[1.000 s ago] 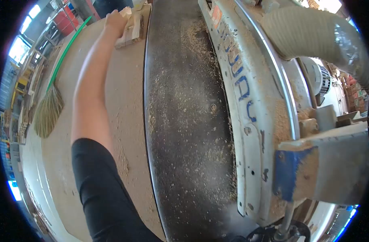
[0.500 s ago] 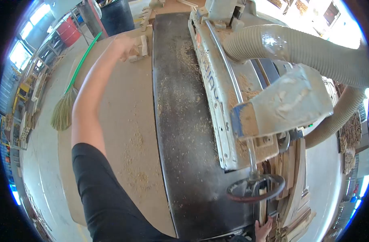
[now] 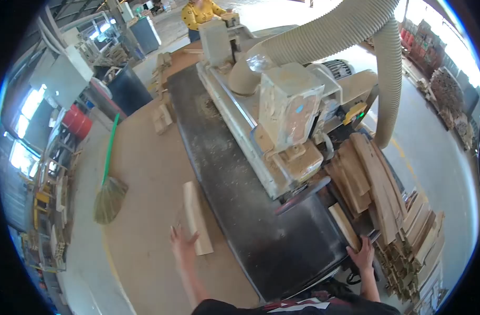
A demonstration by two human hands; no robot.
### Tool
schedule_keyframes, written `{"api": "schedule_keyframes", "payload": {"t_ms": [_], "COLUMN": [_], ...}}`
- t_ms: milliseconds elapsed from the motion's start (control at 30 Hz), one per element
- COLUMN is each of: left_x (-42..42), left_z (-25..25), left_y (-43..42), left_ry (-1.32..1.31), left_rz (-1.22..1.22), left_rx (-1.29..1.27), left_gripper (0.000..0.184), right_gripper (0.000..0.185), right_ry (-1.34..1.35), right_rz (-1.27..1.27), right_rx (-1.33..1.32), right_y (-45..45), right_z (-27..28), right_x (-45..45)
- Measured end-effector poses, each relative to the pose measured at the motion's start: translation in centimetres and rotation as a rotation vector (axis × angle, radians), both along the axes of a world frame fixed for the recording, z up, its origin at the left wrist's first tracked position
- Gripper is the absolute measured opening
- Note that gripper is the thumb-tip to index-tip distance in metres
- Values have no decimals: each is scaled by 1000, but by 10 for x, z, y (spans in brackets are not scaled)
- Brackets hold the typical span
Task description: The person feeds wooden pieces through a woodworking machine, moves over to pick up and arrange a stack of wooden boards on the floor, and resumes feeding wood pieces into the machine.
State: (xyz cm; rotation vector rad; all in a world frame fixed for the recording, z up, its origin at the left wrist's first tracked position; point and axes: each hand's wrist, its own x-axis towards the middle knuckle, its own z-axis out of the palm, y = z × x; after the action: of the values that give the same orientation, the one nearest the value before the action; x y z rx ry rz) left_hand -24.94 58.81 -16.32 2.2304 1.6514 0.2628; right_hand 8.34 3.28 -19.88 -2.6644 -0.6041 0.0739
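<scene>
L hand (image 3: 184, 247) spread, right by a pale oblong wood block (image 3: 194, 212) on the tan tabletop (image 3: 145, 173); can't tell from here if touching. R hand (image 3: 362, 256) at near end of a pale narrow wood strip (image 3: 344, 226), can't tell if pinching. Dark round handwheel (image 3: 303, 196) juts over flat black machine bed (image 3: 250, 226), btwn them. Rough brown boards (image 3: 373, 173) piled near R hand; green-handled straw broom (image 3: 111, 202) well L.

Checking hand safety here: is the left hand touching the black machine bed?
Apart. The head view shows the pale wood piece and a strip of brown surface between the left hand and the black machine bed.
</scene>
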Motion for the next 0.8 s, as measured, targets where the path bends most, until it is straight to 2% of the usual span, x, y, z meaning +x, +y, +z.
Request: {"api": "schedule_keyframes", "payload": {"t_ms": [67, 133, 167, 233, 267, 300, 333, 400, 467, 533, 633, 700, 800], "left_x": [0, 18, 23, 42, 49, 61, 75, 105, 143, 184, 242, 276, 318], "left_z": [-64, -101, -100, -95, -96, -88, -80, -91, -99, -108, -114, -120, -126], "left_y": [-74, -133, -144, -173, -168, -157, -140, -92, -34, 29, 142, 222, 340], "left_ry": [153, -24, -42, -27, -222, -287, -352, -313, -126, 8, -101, -128, -122], "left_rz": [253, 415, 412, 313, 239, 199, 157, 67, 15, 54, 201, 312, 358], "left_rx": [203, -28, -43, 251, 325, 245, 172, 216, 239, 282, 278, 273, 312], "left_gripper": [77, 71, 71, 69, 63, 63, 63, 64, 65, 70, 74, 76, 84], "right_gripper": [73, 74, 76, 82, 82, 82, 82, 82, 82, 82, 90, 78, 83], "right_ry": [31, 26, 16, 3, 5, 13, 16, 38, 39, 37, 118, 48, -31], "right_rz": [-33, -28, -25, 4, 18, 33, 31, 11, 5, 9, 4, -36, 31], "right_rx": [57, 77, 64, -8, 8, 27, 26, 53, 47, 32, -40, -66, -193], "right_y": [5, 9, 1, -4, -6, -6, -7, -3, -1, -5, 3, 22, -30], "right_z": [2, -5, -3, -6, -8, -8, -7, -2, -1, -2, 2, 13, -41], "right_x": [-3, -8, -3, -2, 0, 0, -2, -2, -5, -1, 0, -9, 13]}}
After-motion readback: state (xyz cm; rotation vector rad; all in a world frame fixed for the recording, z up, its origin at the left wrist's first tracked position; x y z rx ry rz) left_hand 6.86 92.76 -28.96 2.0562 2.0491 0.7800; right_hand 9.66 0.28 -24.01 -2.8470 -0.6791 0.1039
